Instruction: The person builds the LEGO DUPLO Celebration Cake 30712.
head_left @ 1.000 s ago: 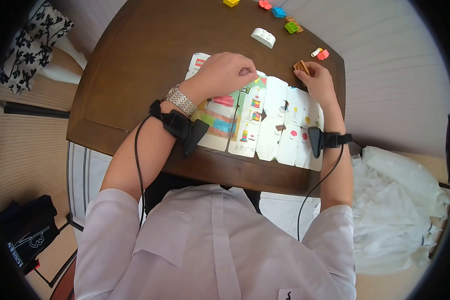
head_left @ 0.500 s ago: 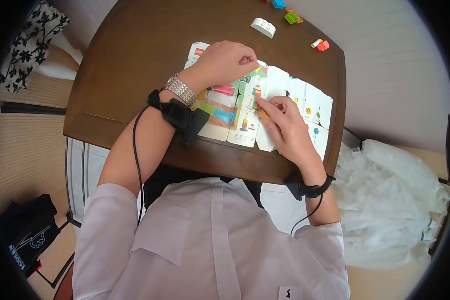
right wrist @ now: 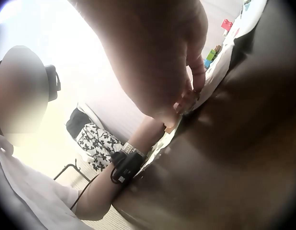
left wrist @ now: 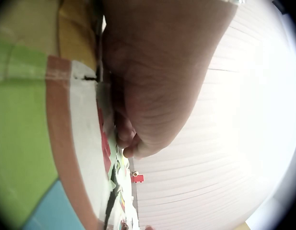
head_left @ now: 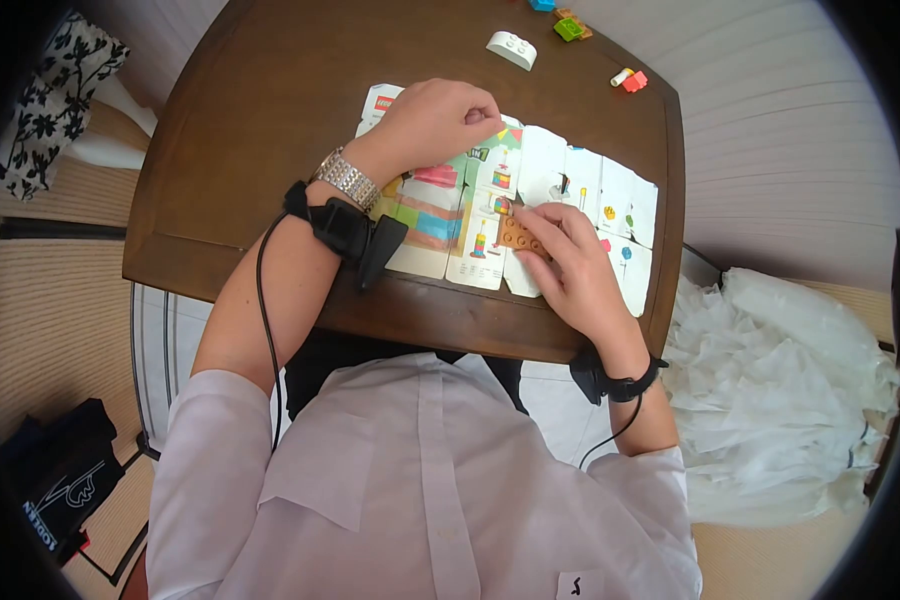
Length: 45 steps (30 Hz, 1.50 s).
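Note:
My right hand point(head_left: 575, 260) pinches a brown studded toy-brick plate point(head_left: 516, 234) between thumb and fingers, over the middle of an unfolded paper instruction sheet point(head_left: 625, 190). In the right wrist view a small orange-brown piece of the plate point(right wrist: 169, 129) shows below the fingertips. My left hand point(head_left: 435, 122) rests on the upper left of the sheet, fingers loosely curled with nothing in them. The left wrist view has this hand point(left wrist: 157, 100) side-on, low over the printed paper point(left wrist: 23, 115).
Beyond the sheet lie a white curved brick point(head_left: 512, 49), a pink brick point(head_left: 635, 82) beside a small white cylinder point(head_left: 620, 77), a green brick point(head_left: 569, 29) and a blue brick point(head_left: 541, 4). The dark wooden table point(head_left: 260, 140) has a wall close behind its right side.
My right hand has brought the brown plate from the table's right side to the sheet's middle, and its studs now show. The left hand stays on the sheet.

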{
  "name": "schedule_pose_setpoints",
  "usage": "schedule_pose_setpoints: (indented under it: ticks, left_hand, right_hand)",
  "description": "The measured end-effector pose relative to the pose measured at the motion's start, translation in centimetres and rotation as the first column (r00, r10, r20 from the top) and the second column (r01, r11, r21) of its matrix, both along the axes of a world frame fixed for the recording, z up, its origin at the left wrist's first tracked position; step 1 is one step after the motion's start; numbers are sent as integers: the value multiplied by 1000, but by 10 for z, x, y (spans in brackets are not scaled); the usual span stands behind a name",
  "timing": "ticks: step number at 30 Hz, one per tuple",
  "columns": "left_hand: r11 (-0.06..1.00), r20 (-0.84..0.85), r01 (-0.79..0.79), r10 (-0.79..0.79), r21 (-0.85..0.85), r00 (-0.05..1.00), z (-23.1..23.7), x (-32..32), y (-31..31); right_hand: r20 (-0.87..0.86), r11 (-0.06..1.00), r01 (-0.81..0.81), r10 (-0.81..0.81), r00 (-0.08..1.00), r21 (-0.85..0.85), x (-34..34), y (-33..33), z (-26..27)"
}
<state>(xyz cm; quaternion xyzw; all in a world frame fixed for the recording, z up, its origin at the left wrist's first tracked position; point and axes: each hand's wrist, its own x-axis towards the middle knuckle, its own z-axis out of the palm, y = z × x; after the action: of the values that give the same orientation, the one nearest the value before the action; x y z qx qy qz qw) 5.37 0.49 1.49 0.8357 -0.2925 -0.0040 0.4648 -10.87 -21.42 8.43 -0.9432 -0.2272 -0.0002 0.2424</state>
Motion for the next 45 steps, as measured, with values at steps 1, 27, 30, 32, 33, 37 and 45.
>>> schedule_pose_setpoints:
  ticks: [1, 27, 30, 32, 33, 37, 45]
  left_hand:
    - [1000, 4, -5, 5, 2, 1000, 1, 0, 0]
    - [1000, -24, -3, 4, 24, 1000, 2, 1, 2]
    - [1000, -28, 1, -1, 14, 1000, 1, 1, 2]
    - [1000, -30, 3, -3, 5, 1000, 0, 1, 2]
    - [1000, -28, 3, -3, 4, 1000, 0, 0, 2]
    - [1000, -19, 3, -3, 3, 1000, -1, 1, 2]
    - [1000, 1, -4, 4, -3, 1000, -1, 1, 1]
  right_hand:
    - [1, 1000, 0, 0, 1000, 0, 0, -2, -2]
    - [-133, 986, -95, 113, 985, 135, -15, 15, -1]
    - [-144, 981, -48, 76, 987, 190, -13, 15, -2]
    - [-126, 979, -27, 54, 991, 204, -7, 13, -3]
    - [-60, 979, -69, 81, 995, 189, -2, 12, -3]
    - [-138, 976, -179, 195, 971, 122, 4, 19, 9]
    - [-160, 987, -151, 158, 974, 56, 0, 18, 1]
